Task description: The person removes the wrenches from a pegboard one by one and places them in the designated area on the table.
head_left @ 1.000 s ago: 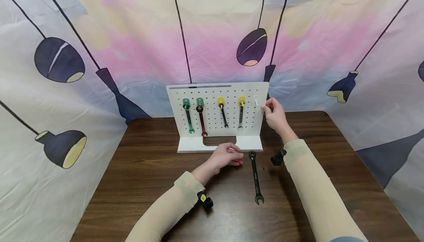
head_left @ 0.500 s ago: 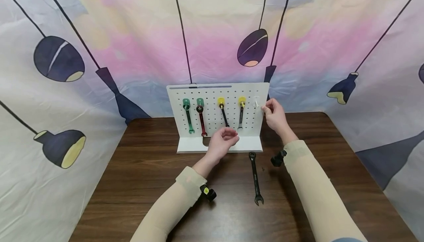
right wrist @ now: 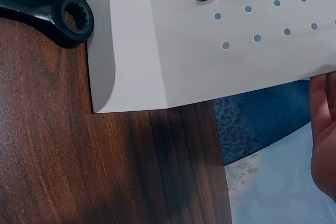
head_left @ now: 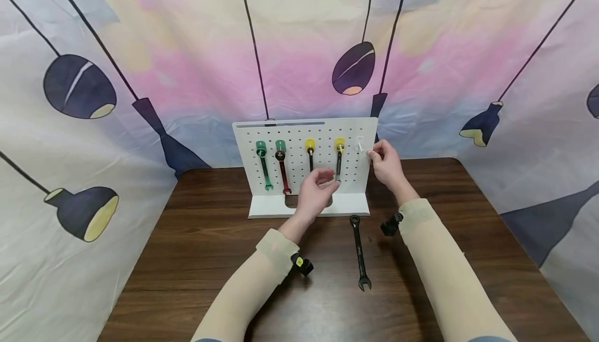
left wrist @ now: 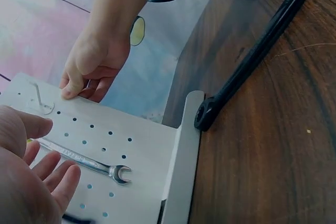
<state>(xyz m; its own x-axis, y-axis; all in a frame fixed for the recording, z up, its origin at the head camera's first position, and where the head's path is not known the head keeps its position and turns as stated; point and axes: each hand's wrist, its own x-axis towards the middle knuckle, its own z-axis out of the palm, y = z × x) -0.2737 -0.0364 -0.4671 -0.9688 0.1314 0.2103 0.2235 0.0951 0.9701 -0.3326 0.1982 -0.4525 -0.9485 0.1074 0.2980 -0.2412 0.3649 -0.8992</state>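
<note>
A white pegboard stand (head_left: 252,175) stands upright on the table. My right hand (head_left: 387,164) pinches its right edge, thumb on the front face. My left hand (head_left: 314,195) is raised in front of the board with loosely bent fingers and nothing held. In the left wrist view its fingers (left wrist: 62,179) are beside a silver wrench (left wrist: 89,161) hanging from a yellow hook (head_left: 339,142). A hanging black wrench (head_left: 311,161) is partly hidden behind that hand. Further left hang a green wrench (head_left: 264,170) and a red wrench (head_left: 283,170).
A larger black ratcheting wrench (head_left: 359,251) lies on the wooden table (head_left: 201,259), its ring end close to the stand's base (right wrist: 131,66). A transparent hook (head_left: 359,144) near the board's right edge bears nothing. A patterned cloth (head_left: 187,45) hangs behind the table.
My left hand has risen from the table in front of the stand to the board's face, beside the silver wrench. The right hand has stayed at the board's edge.
</note>
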